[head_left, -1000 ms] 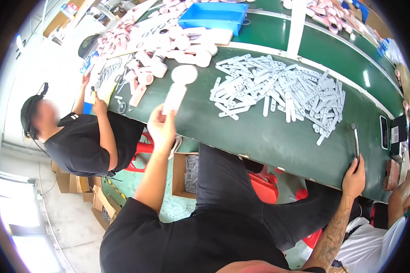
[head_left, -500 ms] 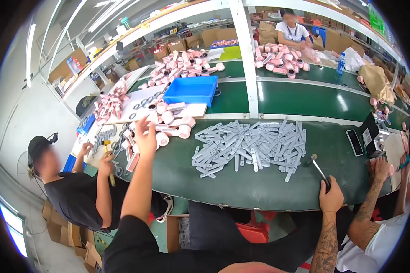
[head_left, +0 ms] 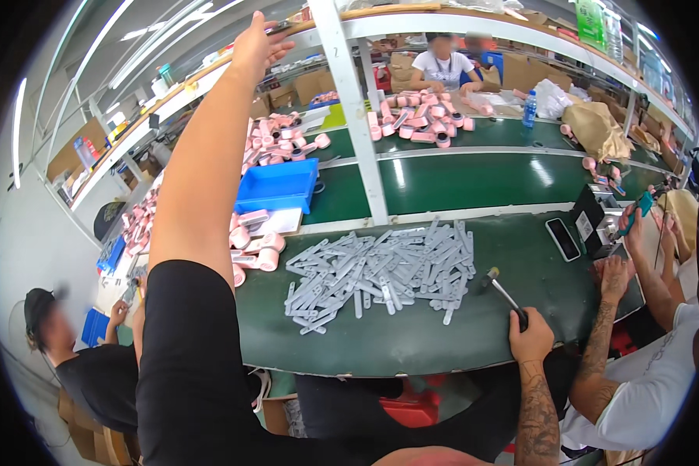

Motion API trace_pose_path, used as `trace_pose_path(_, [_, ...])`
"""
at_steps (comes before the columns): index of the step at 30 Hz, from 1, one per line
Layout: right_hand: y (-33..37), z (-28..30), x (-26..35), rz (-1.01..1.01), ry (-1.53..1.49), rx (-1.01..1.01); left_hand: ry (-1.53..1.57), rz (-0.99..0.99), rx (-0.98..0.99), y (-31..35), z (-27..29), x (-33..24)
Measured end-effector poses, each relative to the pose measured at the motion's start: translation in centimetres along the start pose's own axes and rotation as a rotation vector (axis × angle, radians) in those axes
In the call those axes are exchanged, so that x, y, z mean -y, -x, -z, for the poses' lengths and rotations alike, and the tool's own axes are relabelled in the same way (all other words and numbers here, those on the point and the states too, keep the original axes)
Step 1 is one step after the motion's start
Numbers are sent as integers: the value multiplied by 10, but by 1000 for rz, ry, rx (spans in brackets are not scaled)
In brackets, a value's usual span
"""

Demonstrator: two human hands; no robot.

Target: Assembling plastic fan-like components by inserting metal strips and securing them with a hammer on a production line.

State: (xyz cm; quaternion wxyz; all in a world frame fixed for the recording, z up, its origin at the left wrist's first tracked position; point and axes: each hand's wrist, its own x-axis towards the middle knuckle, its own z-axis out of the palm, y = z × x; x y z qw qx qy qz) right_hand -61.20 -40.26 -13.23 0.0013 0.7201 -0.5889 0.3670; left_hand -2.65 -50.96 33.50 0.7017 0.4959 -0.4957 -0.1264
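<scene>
My left hand (head_left: 258,48) is raised high at the overhead shelf, its thumb and fingers apart. A small dark flat thing (head_left: 279,29) shows between them; whether they touch it is unclear. At the right of the bench, my right hand (head_left: 531,335) is closed round the black grip of a hammer (head_left: 507,297), whose metal shaft points forward and left. The hammer's head is just right of a pile of grey flat plastic strips (head_left: 388,268) on the green bench top (head_left: 412,338).
Pink handheld parts (head_left: 268,252) lie left of the strips, beside a blue tray (head_left: 276,182). A phone (head_left: 562,238) and a black box-like device (head_left: 594,221) are at the right. A co-worker's tattooed forearm (head_left: 598,342) is close by; others work at left and across.
My left hand has risen from above the pink parts to the overhead shelf. The view has shifted right. My right hand keeps its hold on the hammer.
</scene>
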Motion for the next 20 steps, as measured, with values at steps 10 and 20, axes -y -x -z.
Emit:
trace_pose_path(10, [2,5,-8,-13,2,14,616,-69,-398,116,-10,54])
trace_pose_path(20, [-3,2,3,15,74,87,652,430,151,346,1,177])
